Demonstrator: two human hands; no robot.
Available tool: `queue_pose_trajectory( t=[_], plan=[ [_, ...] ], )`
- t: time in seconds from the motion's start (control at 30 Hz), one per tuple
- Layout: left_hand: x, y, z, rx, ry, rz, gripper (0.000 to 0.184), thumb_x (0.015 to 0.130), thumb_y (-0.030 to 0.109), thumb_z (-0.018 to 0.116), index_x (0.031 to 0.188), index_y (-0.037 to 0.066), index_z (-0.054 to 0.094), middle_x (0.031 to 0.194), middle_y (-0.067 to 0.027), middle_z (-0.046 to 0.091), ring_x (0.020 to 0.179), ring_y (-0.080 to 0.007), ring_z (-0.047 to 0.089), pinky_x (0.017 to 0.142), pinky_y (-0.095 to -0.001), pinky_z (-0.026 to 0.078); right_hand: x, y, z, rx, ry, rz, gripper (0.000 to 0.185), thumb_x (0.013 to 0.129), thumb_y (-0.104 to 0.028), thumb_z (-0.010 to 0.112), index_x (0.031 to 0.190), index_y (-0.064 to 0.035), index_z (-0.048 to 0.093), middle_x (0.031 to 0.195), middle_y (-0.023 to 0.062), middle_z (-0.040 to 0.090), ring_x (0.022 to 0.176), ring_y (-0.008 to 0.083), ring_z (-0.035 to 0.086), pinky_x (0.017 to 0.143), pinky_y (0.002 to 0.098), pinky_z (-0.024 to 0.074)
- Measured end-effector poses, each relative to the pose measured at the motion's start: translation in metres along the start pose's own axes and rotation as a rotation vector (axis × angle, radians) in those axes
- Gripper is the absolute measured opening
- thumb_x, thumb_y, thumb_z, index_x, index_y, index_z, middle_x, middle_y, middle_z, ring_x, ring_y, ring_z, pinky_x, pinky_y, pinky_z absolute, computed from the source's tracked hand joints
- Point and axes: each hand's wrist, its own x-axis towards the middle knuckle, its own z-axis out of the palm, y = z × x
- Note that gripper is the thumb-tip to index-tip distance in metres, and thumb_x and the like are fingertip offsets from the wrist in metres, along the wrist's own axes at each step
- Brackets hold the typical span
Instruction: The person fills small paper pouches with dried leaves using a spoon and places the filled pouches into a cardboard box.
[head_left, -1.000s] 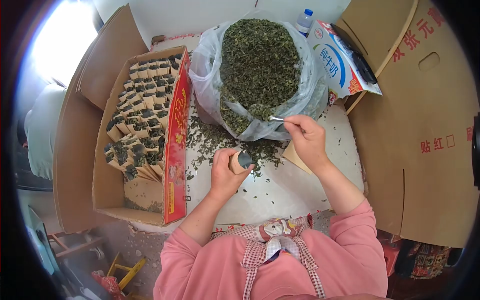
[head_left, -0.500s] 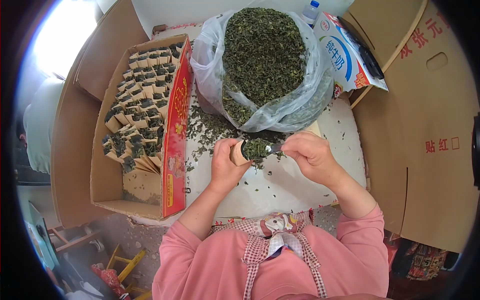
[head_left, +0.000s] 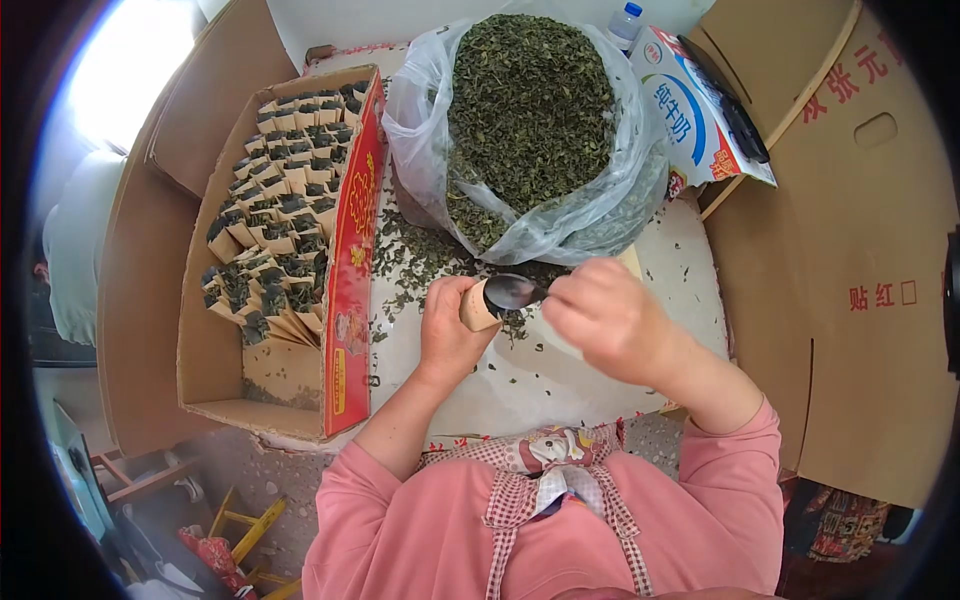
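My left hand [head_left: 449, 325] is closed round a small brown paper bag [head_left: 478, 309], its mouth tilted to the right. A metal spoon [head_left: 514, 291] lies at that mouth, its bowl bare of leaves and turned over. My right hand [head_left: 607, 310], slightly blurred, grips the spoon's handle. Just beyond both hands stands a clear plastic bag [head_left: 418, 100] full of dried green leaves [head_left: 530, 110]. Loose leaf bits are scattered on the white tabletop [head_left: 560, 385] around and under the hands.
To the left, an open red-sided carton [head_left: 352, 270] holds rows of leaf-filled paper bags [head_left: 290, 200]. At the back right are a milk carton [head_left: 690, 110] and a blue-capped bottle [head_left: 625, 22]. Large cardboard sheets [head_left: 850, 230] border the right side.
The heap of leaves on the spoon is gone from its bowl, which has turned over at the paper bag's mouth. My right hand has rotated and shifted slightly left.
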Motion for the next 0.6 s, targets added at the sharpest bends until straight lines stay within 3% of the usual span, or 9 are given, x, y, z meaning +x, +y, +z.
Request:
queue_pose_trajectory(
  t=[0.1,0.17,0.27,0.47,0.6],
  plan=[
    [0.000,0.001,0.000,0.010,0.002,-0.021,0.049,0.064,0.003,0.082,0.103,0.003,0.053,0.102,-0.0112,0.053,0.097,-0.0266,0.053,0.087,-0.0340,0.045,-0.005,0.025,-0.001,0.053,0.080,0.147,0.015,0.071,0.002,0.063,0.085,0.0008,0.061,0.084,0.0117,0.062,0.073,0.0275,0.059,0.071,0.0363,0.0488],
    [0.000,-0.001,0.001,0.019,0.013,0.027,0.048,0.065,0.003,0.082,0.102,0.003,0.053,0.102,-0.0112,0.052,0.097,-0.0263,0.053,0.086,-0.0336,0.046,-0.010,0.044,0.007,0.081,0.242,0.425,0.009,0.077,0.003,0.063,0.086,0.0002,0.063,0.082,0.0127,0.064,0.075,0.0305,0.060,0.070,0.0368,0.0488],
    [0.000,-0.001,0.001,0.015,0.011,0.013,0.047,0.065,0.002,0.081,0.102,0.003,0.053,0.102,-0.0112,0.052,0.097,-0.0264,0.053,0.086,-0.0336,0.046,-0.007,0.066,0.012,-0.011,0.253,0.547,0.008,0.080,0.000,0.063,0.088,-0.0020,0.064,0.084,0.0135,0.065,0.080,0.0330,0.062,0.071,0.0394,0.0495],
    [0.000,-0.001,0.001,0.012,0.005,0.025,0.047,0.065,0.002,0.081,0.102,0.003,0.052,0.102,-0.0113,0.052,0.097,-0.0265,0.053,0.086,-0.0342,0.046,0.005,0.090,0.049,-0.084,0.070,0.646,0.009,0.079,-0.003,0.064,0.087,-0.0037,0.068,0.085,0.0153,0.067,0.084,0.0338,0.064,0.074,0.0414,0.0509],
    [0.001,-0.002,0.001,0.006,-0.004,0.030,0.047,0.065,0.002,0.081,0.101,0.003,0.052,0.102,-0.0113,0.052,0.097,-0.0266,0.053,0.086,-0.0343,0.046,0.018,0.094,0.073,-0.012,0.230,0.730,0.009,0.080,-0.004,0.064,0.087,-0.0036,0.070,0.086,0.0159,0.068,0.083,0.0339,0.065,0.074,0.0396,0.0518]
  ],
)
